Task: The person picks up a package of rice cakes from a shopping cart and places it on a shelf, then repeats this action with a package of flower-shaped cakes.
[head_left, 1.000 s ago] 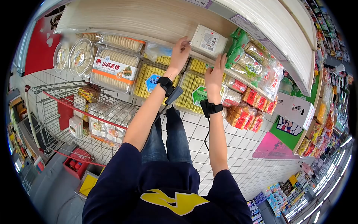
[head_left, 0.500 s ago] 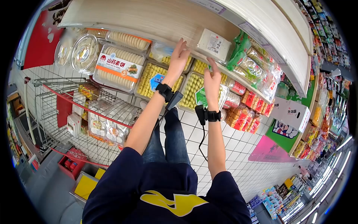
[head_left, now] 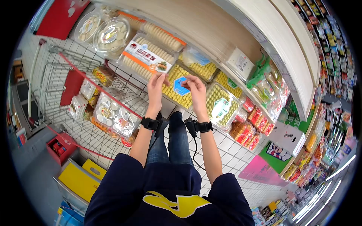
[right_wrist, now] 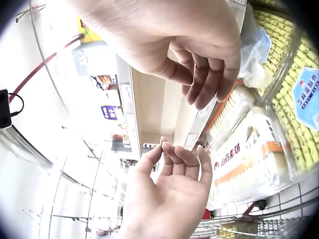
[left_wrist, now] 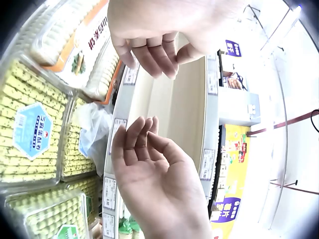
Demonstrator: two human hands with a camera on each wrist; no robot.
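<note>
Both hands hover over the packaged pastries, loosely bent and holding nothing. The left hand [head_left: 156,90] is by the edge of the orange-labelled box of pale round pastries [head_left: 145,56]. Over the box of yellow rolls with a blue label [head_left: 177,86] is the right hand [head_left: 197,93]. In the left wrist view the left hand [left_wrist: 159,25] is above and the right hand [left_wrist: 162,184] below, palm up, with a gap between them. The right wrist view shows the right hand [right_wrist: 174,45] above the left hand [right_wrist: 172,194], again apart.
A wire shopping cart [head_left: 60,84] with several packages stands at the left. Round clear tubs [head_left: 112,34] sit on the left part of the display. A white box [head_left: 240,63] and green-topped bags [head_left: 266,81] lie on the shelf at right; a green-labelled box [head_left: 221,107] is nearer.
Both hands have drawn back from the shelf beside the white box, toward the body and closer together, with fingers more bent. The head view has shifted, so the display appears turned.
</note>
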